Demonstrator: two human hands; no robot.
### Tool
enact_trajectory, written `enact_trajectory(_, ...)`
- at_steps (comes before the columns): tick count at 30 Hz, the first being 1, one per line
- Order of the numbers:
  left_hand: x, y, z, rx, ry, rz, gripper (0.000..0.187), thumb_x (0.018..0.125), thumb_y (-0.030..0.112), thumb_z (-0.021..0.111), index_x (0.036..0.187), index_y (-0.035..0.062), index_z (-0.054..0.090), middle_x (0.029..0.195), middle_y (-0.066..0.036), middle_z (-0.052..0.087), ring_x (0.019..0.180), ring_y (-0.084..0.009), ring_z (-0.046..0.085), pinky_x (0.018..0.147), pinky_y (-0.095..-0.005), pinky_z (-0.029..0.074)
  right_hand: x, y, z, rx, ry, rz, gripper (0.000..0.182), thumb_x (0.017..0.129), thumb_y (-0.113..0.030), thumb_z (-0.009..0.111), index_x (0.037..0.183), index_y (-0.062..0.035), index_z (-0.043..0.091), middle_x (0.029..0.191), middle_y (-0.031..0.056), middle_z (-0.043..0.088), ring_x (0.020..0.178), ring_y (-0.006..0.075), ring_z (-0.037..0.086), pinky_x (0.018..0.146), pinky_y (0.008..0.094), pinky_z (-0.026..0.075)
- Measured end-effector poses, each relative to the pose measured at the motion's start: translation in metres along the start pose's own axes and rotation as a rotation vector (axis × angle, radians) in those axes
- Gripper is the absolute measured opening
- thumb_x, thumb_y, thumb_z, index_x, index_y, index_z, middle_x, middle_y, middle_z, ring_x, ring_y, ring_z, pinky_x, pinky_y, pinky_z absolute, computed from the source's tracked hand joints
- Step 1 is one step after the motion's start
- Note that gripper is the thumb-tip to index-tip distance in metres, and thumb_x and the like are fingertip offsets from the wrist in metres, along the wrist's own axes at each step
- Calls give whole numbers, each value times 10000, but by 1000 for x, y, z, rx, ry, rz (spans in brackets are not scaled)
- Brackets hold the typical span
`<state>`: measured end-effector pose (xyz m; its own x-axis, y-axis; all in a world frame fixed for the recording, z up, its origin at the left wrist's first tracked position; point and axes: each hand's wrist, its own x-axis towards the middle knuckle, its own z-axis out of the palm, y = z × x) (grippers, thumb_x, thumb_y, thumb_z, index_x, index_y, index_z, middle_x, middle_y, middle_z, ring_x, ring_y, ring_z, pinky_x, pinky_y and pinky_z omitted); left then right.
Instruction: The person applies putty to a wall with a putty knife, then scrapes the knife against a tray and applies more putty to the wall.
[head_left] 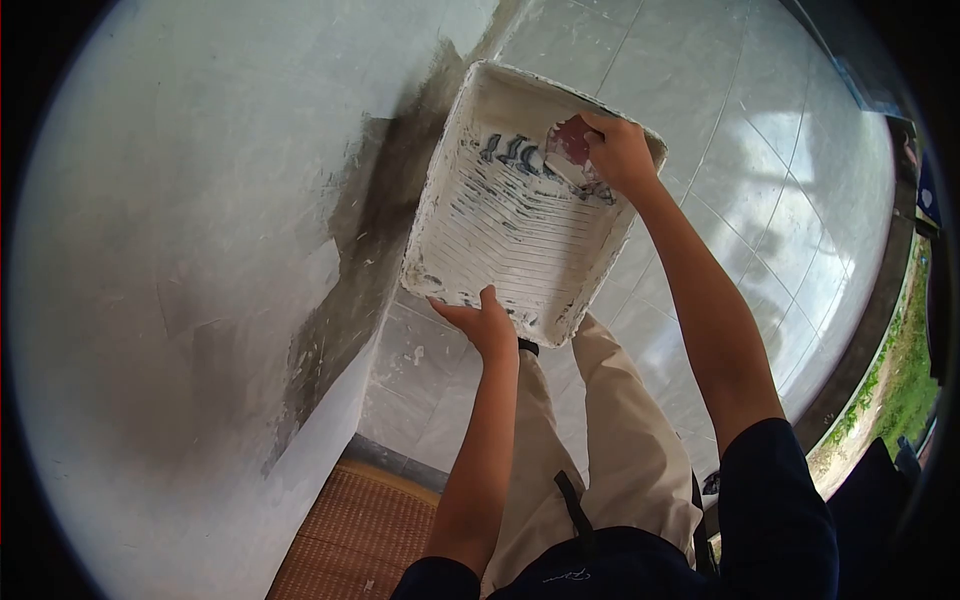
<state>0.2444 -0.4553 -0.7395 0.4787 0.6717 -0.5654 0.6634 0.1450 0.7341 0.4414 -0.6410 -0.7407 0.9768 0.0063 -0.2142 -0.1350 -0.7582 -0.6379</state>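
A white, paint-crusted tray with a ribbed floor and dark smears is held up beside the wall. My left hand grips its near edge, the thumb over the rim. Inside the tray's far right part, my right hand holds a reddish scraper with whitish paste on it. The scraper's blade is low against the tray floor, near dark grey streaks. My right fingers are closed around the scraper's upper edge.
On the left stands a whitish wall with a rough grey unpainted band. Grey glossy floor tiles lie beyond the tray. A brown woven mat is at the lower left. Grass shows at the right.
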Motion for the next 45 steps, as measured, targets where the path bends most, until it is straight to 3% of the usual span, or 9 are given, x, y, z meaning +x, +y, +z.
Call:
enact_trajectory(1,0,-1,0,1,-1,3,937,829,61,568,1502,-82,-67,1541,-315,91,1447,-414,204,1203,-440,192,1,-1,2,38,-14,88,354,858,-78,638,1209,-48,670,1051,244,687,989,372,673,910,383,502)
enact_trajectory(5,3,-6,0,35,9,-14,911,869,26,551,1526,-10,-81,1568,-268,110,1442,-374,244,1185,-424,239,-5,-3,15,81,3,108,371,863,-93,643,1232,-54,658,1064,236,689,974,362,683,898,374,510)
enact_trajectory(7,3,-5,-3,34,7,-14,913,870,29,552,1526,-10,-83,1570,-267,106,1445,-373,238,1187,-423,234,-3,-7,17,138,243,-32,350,831,-34,623,1171,-65,696,979,231,693,897,383,673,831,430,525)
enact_trajectory(9,1,-2,-4,25,-17,16,921,842,50,560,1502,-79,-70,1546,-320,62,1458,-412,174,1210,-449,178,6,-13,17,124,253,-148,348,822,-14,620,1159,-58,698,964,219,696,888,378,674,811,433,530)
enact_trajectory(13,-3,4,-1,60,-7,-8,917,845,49,558,1502,-77,-69,1549,-324,50,1460,-416,163,1211,-453,175,12,-25,21,43,208,-373,346,792,33,620,1123,-30,698,927,188,700,865,364,675,762,440,539)
enact_trajectory(16,-2,5,-1,49,0,-29,921,847,62,563,1502,-76,-69,1551,-327,41,1461,-421,156,1209,-453,177,16,-24,24,-17,145,-390,373,786,29,626,1144,-44,697,945,182,702,862,365,673,775,441,538)
enact_trajectory(18,0,3,-1,96,10,-38,933,862,61,576,1528,-5,-74,1578,-261,70,1457,-374,204,1195,-424,214,19,-21,22,-3,115,-357,385,787,27,624,1157,-53,695,950,183,703,861,366,672,785,439,536)
enact_trajectory(34,-2,2,-3,96,-2,-10,917,863,63,583,1521,-30,-48,1571,-278,61,1463,-382,177,1199,-428,198,3,5,17,188,-32,-26,368,860,-60,606,1222,-85,666,1039,240,683,920,387,665,869,403,505)
enact_trajectory(45,-2,4,-3,50,-11,-38,930,857,70,589,1528,-14,-50,1575,-263,80,1460,-365,196,1193,-420,207,10,-2,25,87,-95,-52,360,848,-78,617,1202,-98,681,960,258,677,863,418,657,837,433,517)
